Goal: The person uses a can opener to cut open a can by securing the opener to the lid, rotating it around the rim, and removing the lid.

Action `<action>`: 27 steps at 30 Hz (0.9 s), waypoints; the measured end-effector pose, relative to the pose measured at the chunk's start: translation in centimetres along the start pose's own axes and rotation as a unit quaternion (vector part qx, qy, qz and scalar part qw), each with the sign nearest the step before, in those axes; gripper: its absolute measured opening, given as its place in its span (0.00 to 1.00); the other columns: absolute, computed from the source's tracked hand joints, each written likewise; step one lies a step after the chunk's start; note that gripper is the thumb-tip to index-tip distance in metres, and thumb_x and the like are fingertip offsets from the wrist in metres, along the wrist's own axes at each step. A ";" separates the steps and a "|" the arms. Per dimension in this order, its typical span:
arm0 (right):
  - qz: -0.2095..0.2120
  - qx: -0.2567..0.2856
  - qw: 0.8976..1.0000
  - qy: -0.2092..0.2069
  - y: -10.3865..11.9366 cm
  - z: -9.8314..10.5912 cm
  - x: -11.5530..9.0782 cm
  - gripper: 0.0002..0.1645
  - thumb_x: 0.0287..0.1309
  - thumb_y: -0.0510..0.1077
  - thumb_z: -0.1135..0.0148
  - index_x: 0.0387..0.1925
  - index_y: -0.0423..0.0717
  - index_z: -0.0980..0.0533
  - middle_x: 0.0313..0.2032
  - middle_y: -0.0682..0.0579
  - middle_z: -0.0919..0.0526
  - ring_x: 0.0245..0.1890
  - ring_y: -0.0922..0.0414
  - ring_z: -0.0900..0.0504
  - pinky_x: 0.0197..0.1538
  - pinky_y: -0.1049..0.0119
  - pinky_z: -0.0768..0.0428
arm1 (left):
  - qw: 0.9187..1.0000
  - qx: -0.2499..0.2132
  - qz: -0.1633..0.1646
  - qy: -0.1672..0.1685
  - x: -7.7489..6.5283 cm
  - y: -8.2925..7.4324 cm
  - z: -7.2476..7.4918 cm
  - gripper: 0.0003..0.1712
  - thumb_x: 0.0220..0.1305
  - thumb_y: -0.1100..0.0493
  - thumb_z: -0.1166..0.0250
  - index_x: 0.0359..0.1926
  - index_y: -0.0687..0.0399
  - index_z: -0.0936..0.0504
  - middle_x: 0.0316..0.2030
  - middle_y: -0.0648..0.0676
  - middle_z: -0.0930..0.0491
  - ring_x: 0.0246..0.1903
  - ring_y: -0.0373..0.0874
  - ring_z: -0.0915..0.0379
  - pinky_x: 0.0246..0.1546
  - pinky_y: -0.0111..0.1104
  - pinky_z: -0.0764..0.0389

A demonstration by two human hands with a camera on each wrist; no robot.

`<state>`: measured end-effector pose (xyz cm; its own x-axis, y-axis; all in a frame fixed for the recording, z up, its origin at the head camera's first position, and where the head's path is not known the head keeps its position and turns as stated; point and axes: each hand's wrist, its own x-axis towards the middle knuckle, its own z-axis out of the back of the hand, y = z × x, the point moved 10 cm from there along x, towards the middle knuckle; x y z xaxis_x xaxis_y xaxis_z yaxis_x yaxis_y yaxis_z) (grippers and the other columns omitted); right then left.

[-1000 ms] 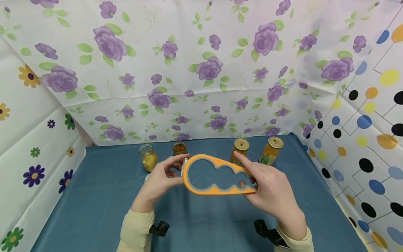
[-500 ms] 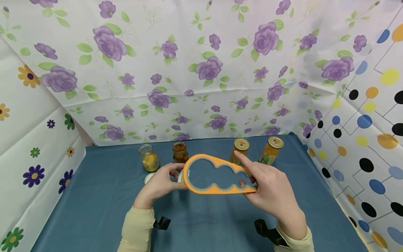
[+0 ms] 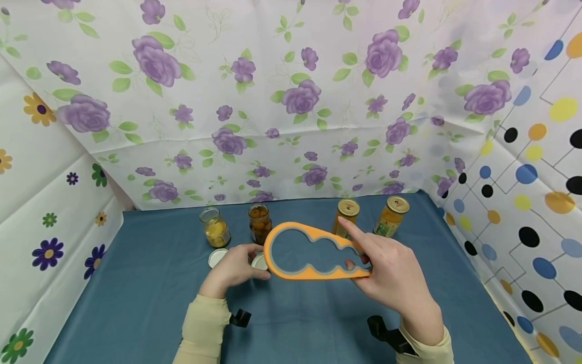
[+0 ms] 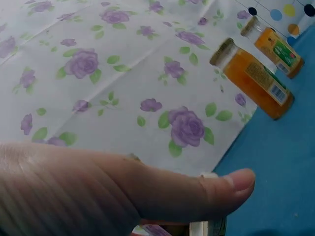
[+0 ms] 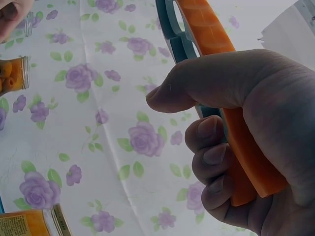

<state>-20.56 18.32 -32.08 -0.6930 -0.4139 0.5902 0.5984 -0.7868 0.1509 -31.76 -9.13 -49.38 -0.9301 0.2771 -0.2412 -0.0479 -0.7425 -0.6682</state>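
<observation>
My right hand (image 3: 391,268) grips the handles of an orange jar opener (image 3: 313,274), which has a grey scalloped inner edge. Its index finger stretches along the upper handle, and in the right wrist view the other fingers curl round the handle. My left hand (image 3: 234,268) holds a white-lined jar lid (image 3: 259,262) between thumb and fingers, low over the cloth; whether the lid touches the cloth I cannot tell. A second lid (image 3: 217,257) lies just left of that hand. Behind stand two lidless glass jars, one with yellow contents (image 3: 216,232), one with brownish contents (image 3: 260,225).
Two jars with gold lids stand at the back right, one (image 3: 347,210) partly behind the right hand, the other (image 3: 391,217) farther right. A blue cloth (image 3: 309,323) covers the table. Flowered sheets (image 3: 273,167) close off the back and left, a dotted sheet (image 3: 527,202) the right.
My left hand has moved down toward the cloth, and the lid has tilted from edge-on to nearly flat. The brownish jar and second lid show more fully. The right hand keeps its place.
</observation>
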 end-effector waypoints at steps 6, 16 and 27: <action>-0.001 0.000 1.000 0.000 0.0 -0.1 0.0 0.46 0.64 0.47 0.33 0.82 0.61 0.34 0.23 0.67 0.35 0.20 0.67 0.41 0.26 0.68 0.39 | 1.000 0.020 0.015 -0.015 0.8 0.8 -0.6 0.41 0.53 0.54 0.13 0.67 0.56 0.17 0.50 0.56 0.16 0.44 0.51 0.20 0.46 0.50 0.17; -0.003 0.001 1.000 -0.002 -0.2 0.1 0.2 0.54 0.55 0.43 0.22 0.82 0.60 0.34 0.22 0.66 0.35 0.20 0.66 0.40 0.26 0.67 0.38 | 0.993 0.088 0.046 -0.061 1.0 1.1 -0.6 0.41 0.52 0.51 0.12 0.66 0.57 0.16 0.61 0.64 0.20 0.60 0.62 0.23 0.58 0.58 0.21; -0.015 -0.001 1.000 -0.017 -0.8 0.8 -0.1 0.50 0.55 0.43 0.24 0.80 0.56 0.31 0.23 0.64 0.31 0.21 0.65 0.37 0.27 0.66 0.36 | 0.990 0.096 0.032 -0.099 1.9 0.8 -1.7 0.42 0.52 0.49 0.12 0.66 0.56 0.16 0.50 0.62 0.21 0.46 0.58 0.22 0.47 0.54 0.18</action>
<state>-20.62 19.35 -31.61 -0.6970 -0.3746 0.6115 0.5770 -0.7993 0.1679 -32.97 -8.19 -51.57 -0.9856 0.1149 -0.1238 -0.0371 -0.8626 -0.5046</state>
